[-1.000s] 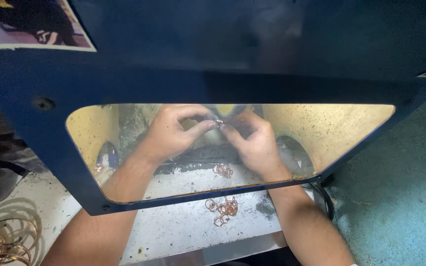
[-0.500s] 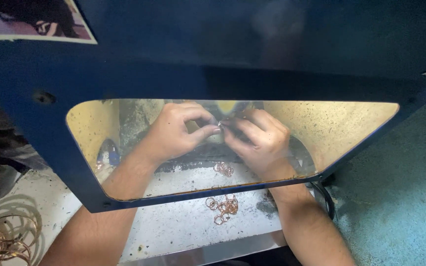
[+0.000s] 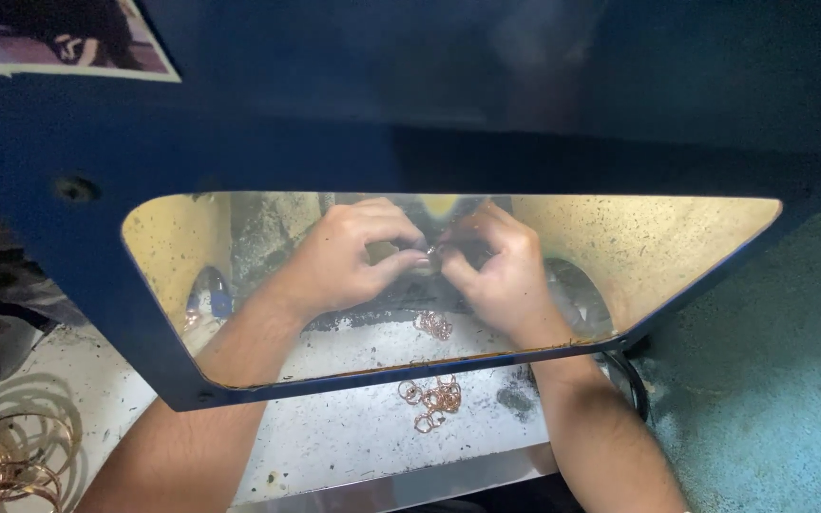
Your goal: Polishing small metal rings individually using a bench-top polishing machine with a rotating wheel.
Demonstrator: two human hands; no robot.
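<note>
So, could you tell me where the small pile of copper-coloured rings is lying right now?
In the head view, the pile of copper-coloured rings lies low and central on the speckled white work surface, below the blue guard's window, between the person's forearms.

Work surface: a pale, speckled bench top point(image 3: 353, 446) with dark grime marks and a metal front edge. A small heap of copper-coloured rings point(image 3: 434, 399) lies near its front; a second small cluster point(image 3: 434, 326) lies farther back. Larger wire hoops point(image 3: 2, 461) rest at its left end.
</note>
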